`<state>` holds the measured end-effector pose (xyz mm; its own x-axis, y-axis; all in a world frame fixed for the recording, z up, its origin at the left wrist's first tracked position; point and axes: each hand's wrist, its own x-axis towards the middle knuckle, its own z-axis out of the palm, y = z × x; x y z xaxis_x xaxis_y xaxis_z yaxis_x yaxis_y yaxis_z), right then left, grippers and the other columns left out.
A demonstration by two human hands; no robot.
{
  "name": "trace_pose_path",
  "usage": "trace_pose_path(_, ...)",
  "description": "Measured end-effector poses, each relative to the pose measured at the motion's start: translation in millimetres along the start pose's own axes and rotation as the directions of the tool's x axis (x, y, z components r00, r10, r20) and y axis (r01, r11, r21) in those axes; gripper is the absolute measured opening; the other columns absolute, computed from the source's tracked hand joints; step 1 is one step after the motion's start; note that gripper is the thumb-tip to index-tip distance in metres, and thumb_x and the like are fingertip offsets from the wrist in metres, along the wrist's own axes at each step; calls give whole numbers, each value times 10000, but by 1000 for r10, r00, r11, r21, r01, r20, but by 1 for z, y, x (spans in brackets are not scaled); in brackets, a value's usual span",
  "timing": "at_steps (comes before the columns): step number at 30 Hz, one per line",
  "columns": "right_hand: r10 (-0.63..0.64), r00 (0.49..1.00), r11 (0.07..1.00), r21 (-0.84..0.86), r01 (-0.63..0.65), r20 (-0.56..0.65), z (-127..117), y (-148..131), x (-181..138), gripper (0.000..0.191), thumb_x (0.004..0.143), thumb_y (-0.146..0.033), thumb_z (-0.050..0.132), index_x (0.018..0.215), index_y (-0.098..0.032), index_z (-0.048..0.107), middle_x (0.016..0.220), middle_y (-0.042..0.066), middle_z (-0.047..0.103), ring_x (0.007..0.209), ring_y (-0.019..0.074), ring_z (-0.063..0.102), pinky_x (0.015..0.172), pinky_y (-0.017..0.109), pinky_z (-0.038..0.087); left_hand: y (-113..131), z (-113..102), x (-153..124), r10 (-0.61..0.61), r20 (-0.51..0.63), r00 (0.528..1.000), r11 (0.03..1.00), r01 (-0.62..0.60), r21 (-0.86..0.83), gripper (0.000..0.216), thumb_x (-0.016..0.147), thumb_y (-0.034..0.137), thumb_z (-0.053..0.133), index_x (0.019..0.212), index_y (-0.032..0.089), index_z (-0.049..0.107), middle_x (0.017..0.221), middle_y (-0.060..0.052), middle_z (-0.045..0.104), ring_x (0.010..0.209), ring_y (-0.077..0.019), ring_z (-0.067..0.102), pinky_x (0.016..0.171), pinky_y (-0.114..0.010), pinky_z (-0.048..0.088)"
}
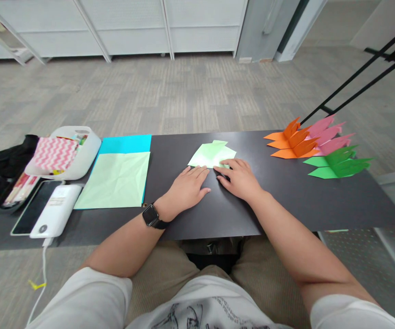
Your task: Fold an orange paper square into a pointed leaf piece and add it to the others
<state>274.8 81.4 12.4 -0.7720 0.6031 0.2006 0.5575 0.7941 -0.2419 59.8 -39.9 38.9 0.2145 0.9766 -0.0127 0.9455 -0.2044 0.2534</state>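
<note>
A folded piece of pale green paper [211, 154] lies flat on the dark table [183, 219] in front of me. My left hand [190, 185] rests flat with its fingertips on the paper's near left edge, fingers stretched out. At the near right edge, my right hand [238, 178] touches the paper with its fingers slightly bent and apart, palm down. Neither hand grips anything that shows. Left of my hands is a stack of pale green sheets [115, 180] with creases, lying over a blue sheet [125, 144].
Folded paper shapes in orange [293, 141], pink [329, 135] and green [341, 163] stand at the right. A white basket [89, 153], a phone [29, 214], a white power bank [55, 210] with a cable and a black cloth [12, 157] occupy the left end.
</note>
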Motion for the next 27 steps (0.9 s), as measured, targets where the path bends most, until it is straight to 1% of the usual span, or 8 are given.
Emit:
trace_pose_path(5, 8, 1000, 1000, 11, -8, 7, 0, 2, 1, 354, 1041, -353, 634, 1360, -319, 784, 1432, 105, 696, 1284, 356, 582, 1125, 560, 442, 1, -5, -4, -78, 12, 997, 997, 78, 14, 595, 1053, 398, 629, 1596, 197, 496, 1698, -159, 499, 1578, -355, 470, 1299, -569, 373)
trace_pose_path(10, 9, 1000, 1000, 13, -9, 11, 0, 2, 1, 350, 1046, -353, 628, 1358, -325, 784, 1433, 101, 695, 1294, 358, 582, 1121, 563, 447, 3, -5, -7, -128, 1, 992, 991, 127, 31, 596, 1045, 390, 651, 1573, 151, 513, 1675, -198, 516, 1551, -365, 501, 1294, -555, 384)
trace_pose_path(14, 8, 1000, 1000, 16, -8, 10, 0, 3, 1, 348, 1046, -348, 626, 1355, -326, 785, 1431, 105, 696, 1288, 354, 584, 1107, 557, 453, 4, -8, -8, -151, -37, 988, 987, 153, 57, 532, 1038, 369, 659, 1511, 149, 557, 1599, -218, 590, 1484, -369, 564, 1265, -555, 398)
trace_pose_path(17, 7, 1000, 1000, 18, -7, 10, 1, 3, 1, 348, 1045, -345, 633, 1358, -325, 783, 1430, 99, 697, 1282, 348, 586, 1106, 547, 455, 5, -15, -8, -197, -54, 979, 975, 202, 92, 430, 1029, 391, 675, 1399, 177, 627, 1472, -201, 691, 1348, -390, 647, 1178, -562, 444)
trace_pose_path(20, 8, 1000, 1000, 17, -8, 13, 1, 3, 1, 348, 1044, -339, 637, 1361, -326, 782, 1428, 101, 697, 1288, 346, 583, 1107, 548, 454, 7, -23, -7, -284, -23, 959, 950, 285, 129, 365, 1041, 429, 655, 1294, 167, 673, 1312, -199, 761, 1204, -409, 692, 1039, -547, 493)
trace_pose_path(24, 14, 1000, 1000, 19, -14, 20, 0, 2, 1, 355, 1047, -342, 629, 1369, -326, 779, 1433, 101, 695, 1299, 348, 577, 1111, 550, 454, 6, -30, -9, -357, -7, 934, 918, 352, 183, 348, 1064, 443, 609, 1245, 159, 695, 1224, -185, 781, 1151, -402, 700, 967, -513, 493)
trace_pose_path(27, 14, 1000, 1000, 23, -14, 27, 0, 3, 1, 362, 1049, -342, 622, 1375, -317, 777, 1436, 102, 692, 1301, 346, 576, 1122, 544, 450, -5, -35, -10, -390, -24, 921, 900, 386, 200, 339, 1065, 458, 592, 1195, 170, 716, 1197, -173, 784, 1120, -385, 708, 945, -494, 496)
